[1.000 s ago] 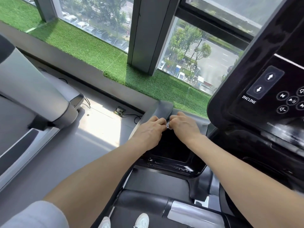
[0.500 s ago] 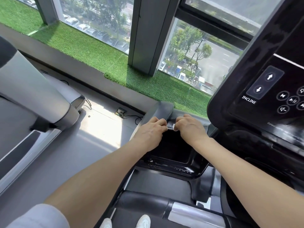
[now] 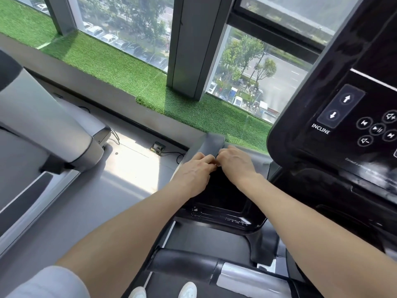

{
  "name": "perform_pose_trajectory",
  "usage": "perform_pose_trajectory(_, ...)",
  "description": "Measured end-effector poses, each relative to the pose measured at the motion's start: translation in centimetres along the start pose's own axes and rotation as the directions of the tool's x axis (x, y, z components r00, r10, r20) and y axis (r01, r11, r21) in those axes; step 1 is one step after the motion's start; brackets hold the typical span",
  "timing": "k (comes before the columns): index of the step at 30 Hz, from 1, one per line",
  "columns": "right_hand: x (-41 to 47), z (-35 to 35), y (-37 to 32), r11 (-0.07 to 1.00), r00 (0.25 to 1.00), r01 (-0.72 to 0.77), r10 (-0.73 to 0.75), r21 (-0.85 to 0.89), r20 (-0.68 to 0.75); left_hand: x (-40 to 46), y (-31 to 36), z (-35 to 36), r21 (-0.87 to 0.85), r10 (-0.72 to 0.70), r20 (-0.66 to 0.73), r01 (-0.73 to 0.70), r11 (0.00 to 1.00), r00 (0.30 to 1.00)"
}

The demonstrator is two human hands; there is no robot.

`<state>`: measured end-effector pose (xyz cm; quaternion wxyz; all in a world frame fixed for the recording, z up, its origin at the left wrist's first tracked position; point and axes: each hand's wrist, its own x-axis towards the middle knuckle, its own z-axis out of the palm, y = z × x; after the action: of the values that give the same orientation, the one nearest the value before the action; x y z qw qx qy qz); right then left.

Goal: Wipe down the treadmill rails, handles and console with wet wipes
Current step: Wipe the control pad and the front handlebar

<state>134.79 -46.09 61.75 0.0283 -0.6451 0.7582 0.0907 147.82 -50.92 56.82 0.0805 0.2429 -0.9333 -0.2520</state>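
While no wiping stroke is evident on any surface, the task appears to stand at its preparatory stage: the console, the grey handle at bottom and the rails all seem yet to be cleaned. The treadmill frame and console close the right side; open grey floor lies to the left, bounded by a neighbouring machine and the turf-covered sill. Both hands meet above the dark tray beside the grey upright. Left hand and right hand have fingers curled, knuckles touching, pinching something small and pale between them, presumably a wet wipe or its packet; it is too small to confirm.
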Motion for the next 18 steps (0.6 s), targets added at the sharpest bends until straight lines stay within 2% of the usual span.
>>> perform_pose_trajectory(4, -1.2, 0.0, 1.3, 0.996, 0.996, -0.090, 0.090, -0.005, 0.012, 0.1, -0.1, 0.0, 0.012, -0.012, 0.009, 0.011, 1.000, 1.000)
perform_pose_trajectory(8, -2.7, -1.0, 2.1, 0.964, 0.967, -0.255, 0.254, 0.079, 0.010, 0.3, 0.2, -0.4, 0.012, -0.035, 0.052, 0.035, 0.999, 0.998)
perform_pose_trajectory(11, -3.8, -1.2, 2.2, 0.893, 0.911, -0.400, 0.412, 0.204, -0.018, 0.2, 0.6, -0.9, -0.015, -0.067, 0.050, 0.067, 0.998, 0.997)
perform_pose_trajectory(14, -4.0, -1.4, 2.1, 0.772, 0.816, -0.553, 0.578, 0.313, 0.016, -0.2, 0.7, -1.2, -0.051, -0.125, 0.010, 0.125, 0.991, 0.992)
perform_pose_trajectory(16, -3.6, -1.3, 2.0, 0.702, 0.768, -0.617, 0.636, 0.356, 0.076, -0.5, 0.6, -1.3, -0.078, -0.145, -0.017, 0.143, 0.987, 0.989)
perform_pose_trajectory(18, -3.2, -0.8, 1.7, 0.701, 0.762, -0.633, 0.639, 0.329, 0.103, -0.8, 0.4, -1.3, -0.086, -0.149, -0.035, 0.145, 0.986, 0.988)
